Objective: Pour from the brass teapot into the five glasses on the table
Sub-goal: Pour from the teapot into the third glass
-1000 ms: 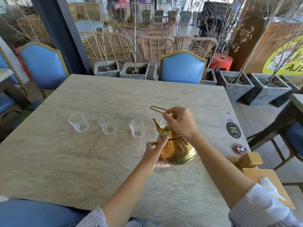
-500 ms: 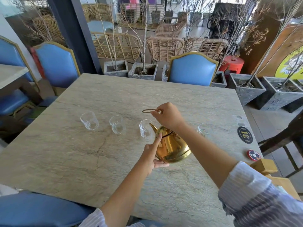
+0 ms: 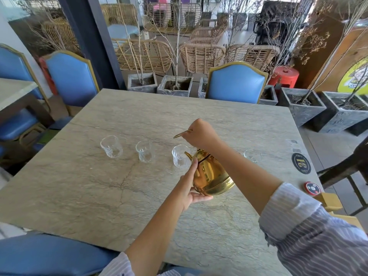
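The brass teapot is lifted off the stone table and tilted left, its spout over the rim of the third glass. My right hand grips the thin handle from above. My left hand supports the pot's underside, index finger laid along its side. Two more clear glasses stand in a row to the left. Another glass shows right of my right forearm. A fifth glass is hidden behind the arm and pot. No stream of liquid is visible.
A round black coaster and a red-rimmed disc lie near the table's right edge, with a wooden holder beyond. A blue chair stands at the far side, others at the left. Stone planters line the floor behind.
The teapot has travelled left from the fourth glass's place to the third glass, both hands moving with it. My view has shifted, revealing a glass right of my forearm.
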The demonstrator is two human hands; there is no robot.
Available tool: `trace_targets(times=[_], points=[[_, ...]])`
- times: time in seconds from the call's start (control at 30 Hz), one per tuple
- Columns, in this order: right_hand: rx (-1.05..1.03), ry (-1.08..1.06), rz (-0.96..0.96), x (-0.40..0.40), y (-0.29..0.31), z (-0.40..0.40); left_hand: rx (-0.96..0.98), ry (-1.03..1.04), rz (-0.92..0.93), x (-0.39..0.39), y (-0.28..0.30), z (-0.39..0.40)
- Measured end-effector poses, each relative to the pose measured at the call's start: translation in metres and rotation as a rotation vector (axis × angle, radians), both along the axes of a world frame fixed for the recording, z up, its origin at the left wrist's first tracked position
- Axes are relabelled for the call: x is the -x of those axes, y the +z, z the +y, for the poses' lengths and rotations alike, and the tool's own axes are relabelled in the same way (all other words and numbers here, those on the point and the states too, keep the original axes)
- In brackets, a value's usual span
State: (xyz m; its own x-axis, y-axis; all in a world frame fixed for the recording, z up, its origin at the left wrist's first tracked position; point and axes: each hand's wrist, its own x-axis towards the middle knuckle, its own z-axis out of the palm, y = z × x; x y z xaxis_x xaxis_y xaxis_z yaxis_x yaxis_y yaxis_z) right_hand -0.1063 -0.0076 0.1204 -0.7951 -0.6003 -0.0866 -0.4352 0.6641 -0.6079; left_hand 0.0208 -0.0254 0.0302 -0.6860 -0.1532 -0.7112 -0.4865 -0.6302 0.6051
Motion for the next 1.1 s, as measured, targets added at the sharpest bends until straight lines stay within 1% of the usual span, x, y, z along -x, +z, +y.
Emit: trace_targets(times=[0.23, 1.1], points=[[-0.009, -0.005, -0.003, 0.005, 0.009, 0.0, -0.021, 0.005, 0.014, 0.001, 0.01, 0.003], [-0.023, 0.055, 0.142, -0.002, 0.064, 0.014, -0.06, -0.02, 0.13, -0.002, 0.065, 0.022]])
